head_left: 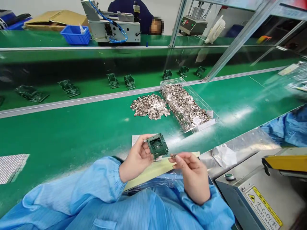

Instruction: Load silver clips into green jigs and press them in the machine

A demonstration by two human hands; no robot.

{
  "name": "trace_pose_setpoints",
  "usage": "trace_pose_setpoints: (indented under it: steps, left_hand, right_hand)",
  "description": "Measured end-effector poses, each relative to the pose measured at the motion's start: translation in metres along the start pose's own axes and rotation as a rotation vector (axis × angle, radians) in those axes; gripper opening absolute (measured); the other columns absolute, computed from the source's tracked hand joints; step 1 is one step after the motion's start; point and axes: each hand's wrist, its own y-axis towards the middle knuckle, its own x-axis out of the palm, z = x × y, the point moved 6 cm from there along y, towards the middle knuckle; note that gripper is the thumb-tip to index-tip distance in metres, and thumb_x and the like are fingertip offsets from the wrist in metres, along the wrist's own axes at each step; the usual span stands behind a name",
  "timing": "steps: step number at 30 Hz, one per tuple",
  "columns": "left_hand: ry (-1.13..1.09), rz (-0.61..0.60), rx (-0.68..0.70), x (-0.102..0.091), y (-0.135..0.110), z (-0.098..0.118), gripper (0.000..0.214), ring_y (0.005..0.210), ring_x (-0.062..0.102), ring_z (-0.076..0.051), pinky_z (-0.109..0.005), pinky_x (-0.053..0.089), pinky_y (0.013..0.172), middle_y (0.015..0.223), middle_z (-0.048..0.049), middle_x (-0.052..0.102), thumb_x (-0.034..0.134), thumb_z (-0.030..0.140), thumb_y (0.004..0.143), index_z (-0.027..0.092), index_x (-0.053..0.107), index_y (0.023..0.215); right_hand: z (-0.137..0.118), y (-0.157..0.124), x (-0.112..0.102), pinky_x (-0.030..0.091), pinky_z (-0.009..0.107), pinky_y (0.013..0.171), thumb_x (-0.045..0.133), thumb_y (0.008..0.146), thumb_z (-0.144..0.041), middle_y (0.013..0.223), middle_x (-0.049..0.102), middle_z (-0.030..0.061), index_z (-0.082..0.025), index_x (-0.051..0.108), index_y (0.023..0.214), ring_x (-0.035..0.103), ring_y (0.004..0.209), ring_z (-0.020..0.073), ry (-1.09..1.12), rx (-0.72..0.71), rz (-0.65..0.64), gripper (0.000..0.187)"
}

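Here, a dark-green square plastic frame (157, 146) is pinched at its left edge by the closed fingers of the left hand (135, 158), above the green bench (72, 134). Just beside it, a tiny silvery metal clip (173, 156) is nipped in the fingertips of the right hand (193, 177). Both are judged light and stiff, the clip slippery and best gripped edgewise.

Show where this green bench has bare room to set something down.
Bare green mat between foil sheet and loose metal pile; more right of the clear tray. Crowded around pile, tray and the left hand holding the green frame.
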Motion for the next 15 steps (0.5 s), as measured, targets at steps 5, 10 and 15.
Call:
trace_pose_setpoints:
  steps: [5, 10, 15]
  left_hand:
    - [0.047, -0.101, 0.047, 0.008, -0.014, -0.008, 0.047, 0.083, 0.068, -0.012, -0.024, 0.057, 0.079, 0.101, -0.0015, 0.065, 0.074, 0.018, 0.077, 0.029, 0.050, 0.116]
    - [0.101, -0.134, 0.064, 0.009, -0.022, -0.007, 0.043, 0.093, 0.066, -0.012, -0.023, 0.056, 0.084, 0.109, -0.0019, 0.062, 0.066, 0.016, 0.083, 0.033, 0.051, 0.119]
    - [0.156, -0.171, 0.048, 0.014, -0.027, -0.008, 0.039, 0.092, 0.067, -0.015, -0.025, 0.057, 0.081, 0.110, -0.0036, 0.062, 0.064, 0.017, 0.084, 0.032, 0.052, 0.118]
  right_hand:
    - [0.003, -0.022, 0.013, 0.053, 0.035, 0.080, 0.072, 0.079, -0.033, 0.097, 0.066, 0.0080, -0.021, 0.070, 0.072, 0.064, 0.094, 0.0231, -0.090, -0.179, 0.089, 0.013]
    - [-0.002, -0.025, 0.019, 0.044, 0.044, 0.097, 0.069, 0.080, -0.026, 0.126, 0.060, 0.0102, -0.022, 0.070, 0.076, 0.056, 0.117, 0.0284, -0.186, -0.224, 0.108, 0.006]
    - [-0.008, -0.027, 0.023, 0.042, 0.045, 0.099, 0.068, 0.078, -0.023, 0.128, 0.059, 0.0094, -0.022, 0.069, 0.074, 0.056, 0.117, 0.0285, -0.290, -0.253, 0.123, 0.005]
